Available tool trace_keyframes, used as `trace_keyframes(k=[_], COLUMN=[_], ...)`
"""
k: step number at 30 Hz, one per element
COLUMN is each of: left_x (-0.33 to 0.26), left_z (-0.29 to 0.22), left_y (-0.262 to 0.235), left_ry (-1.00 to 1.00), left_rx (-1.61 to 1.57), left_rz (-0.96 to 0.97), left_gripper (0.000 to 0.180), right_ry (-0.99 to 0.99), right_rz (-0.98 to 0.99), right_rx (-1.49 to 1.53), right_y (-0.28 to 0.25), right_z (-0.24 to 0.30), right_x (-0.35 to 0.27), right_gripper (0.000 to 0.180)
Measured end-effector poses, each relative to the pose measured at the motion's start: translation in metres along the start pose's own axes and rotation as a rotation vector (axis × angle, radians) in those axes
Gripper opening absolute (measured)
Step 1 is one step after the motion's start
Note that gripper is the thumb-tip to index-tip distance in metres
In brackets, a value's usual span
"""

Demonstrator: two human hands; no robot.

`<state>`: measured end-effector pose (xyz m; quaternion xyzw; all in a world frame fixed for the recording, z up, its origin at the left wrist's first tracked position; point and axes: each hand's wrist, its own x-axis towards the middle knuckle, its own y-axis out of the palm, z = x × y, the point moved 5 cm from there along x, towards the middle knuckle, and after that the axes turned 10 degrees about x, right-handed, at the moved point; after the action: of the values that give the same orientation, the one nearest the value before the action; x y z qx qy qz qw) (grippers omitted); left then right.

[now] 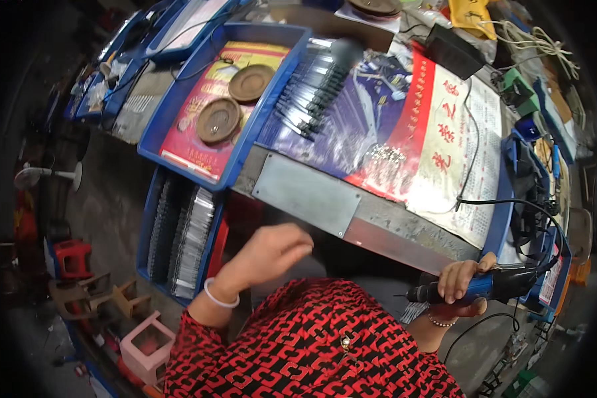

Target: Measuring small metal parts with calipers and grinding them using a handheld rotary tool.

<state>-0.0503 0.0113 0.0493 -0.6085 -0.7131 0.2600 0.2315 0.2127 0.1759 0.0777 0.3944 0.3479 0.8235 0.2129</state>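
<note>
My right hand (459, 284) is wrapped round a blue-and-black electric screwdriver (494, 285), its thin bit pointing left and a black cord running from its rear. In front of my body, just off the table edge, my left hand (272, 255) hovers with its fingers bent and pressed together; whatever they may hold is hidden. Beyond it a flat grey metal plate (305, 196) lies at the table's near edge. A pile of small shiny pieces, perhaps screws (385, 156), rests on the poster. Farther back stands a row of black-and-silver parts (312, 86).
A blue tray (154, 142) holds round brown dishes (219, 121) at the left. Below it, a blue crate (144, 255) contains stacked metal strips. The black cord (504, 201) crosses the table's right side, near a black box (452, 51). Stools (146, 348) stand on the floor, lower left.
</note>
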Motion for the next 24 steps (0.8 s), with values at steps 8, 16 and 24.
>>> trace_keyframes(k=[8, 16, 24], left_x=[0.086, 0.136, 0.182], left_z=[0.039, 0.036, 0.076], left_y=[-0.038, -0.074, -0.076], left_ry=[-0.008, 0.123, 0.276], left_rx=[0.128, 0.351, 0.648], left_rz=[-0.339, -0.357, -0.097], left_gripper=[0.010, 0.013, 0.016], right_ry=[0.066, 0.085, 0.082], right_rz=[-0.057, -0.050, -0.087], right_rx=[-0.045, -0.088, -0.042], right_y=[0.000, -0.005, -0.007], right_z=[-0.014, -0.003, -0.014], right_x=[-0.006, -0.015, -0.013], right_gripper=[0.051, 0.051, 0.050])
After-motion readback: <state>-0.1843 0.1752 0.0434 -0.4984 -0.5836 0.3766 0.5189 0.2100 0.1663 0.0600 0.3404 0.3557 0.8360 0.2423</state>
